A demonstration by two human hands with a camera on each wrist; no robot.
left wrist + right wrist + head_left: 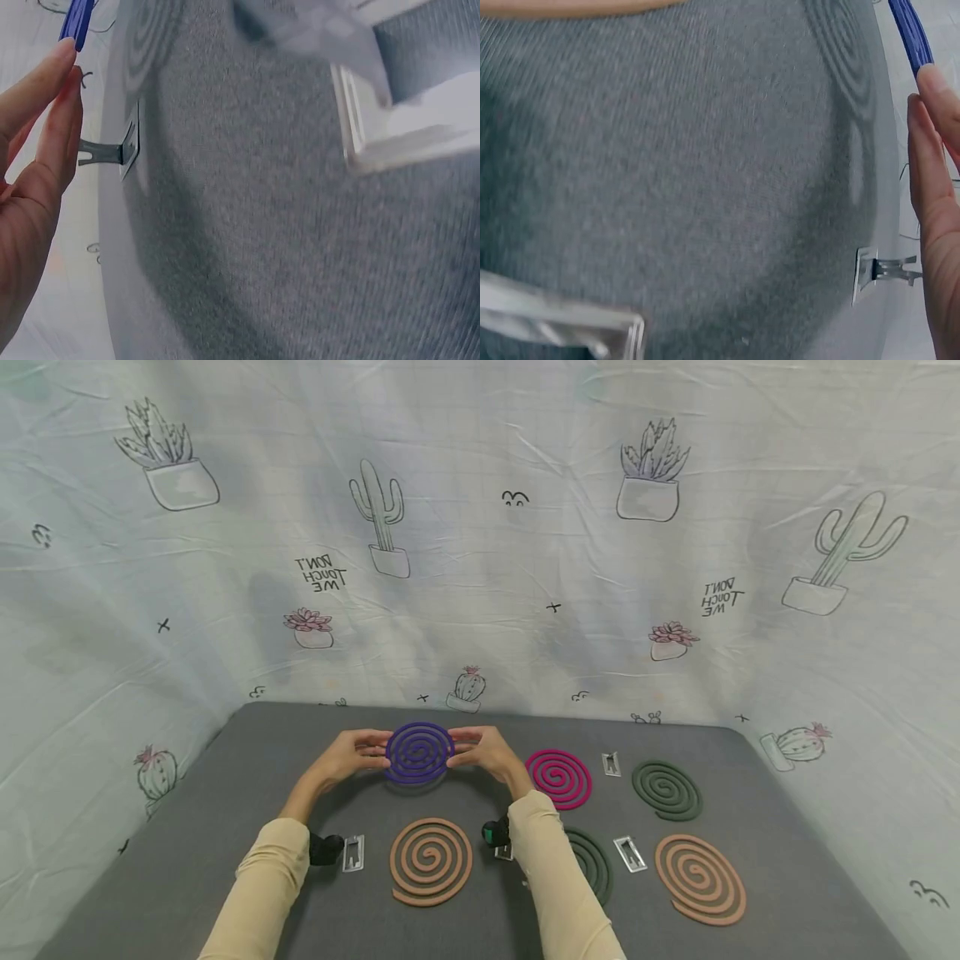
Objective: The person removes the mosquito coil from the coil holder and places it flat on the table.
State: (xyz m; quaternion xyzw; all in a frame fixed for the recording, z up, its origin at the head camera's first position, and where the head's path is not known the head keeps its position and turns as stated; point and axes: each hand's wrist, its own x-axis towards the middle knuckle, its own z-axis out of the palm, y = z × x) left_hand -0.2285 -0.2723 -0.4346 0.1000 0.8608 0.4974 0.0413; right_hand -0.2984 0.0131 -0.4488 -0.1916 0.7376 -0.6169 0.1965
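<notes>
A blue-purple mosquito coil (418, 752) is raised off the grey table, its spiral shadow on the cloth in both wrist views. My left hand (343, 758) pinches the coil's left rim between thumb and fingers. At the opposite rim, my right hand (491, 752) pinches it the same way. In the left wrist view the coil's edge (76, 22) shows as a narrow strip at the fingertips. The right wrist view gives a similar strip of coil (911, 34). Nearer me, a tan coil (430, 857) lies flat between the forearms.
A metal coil stand (353, 853) lies beside the left wrist camera; another (504, 852) is partly hidden by the right one. To the right lie a magenta coil (557, 777), green coils (667, 790), a second tan coil (699, 878) and more stands (630, 854). Printed cloth (480, 543) hangs behind.
</notes>
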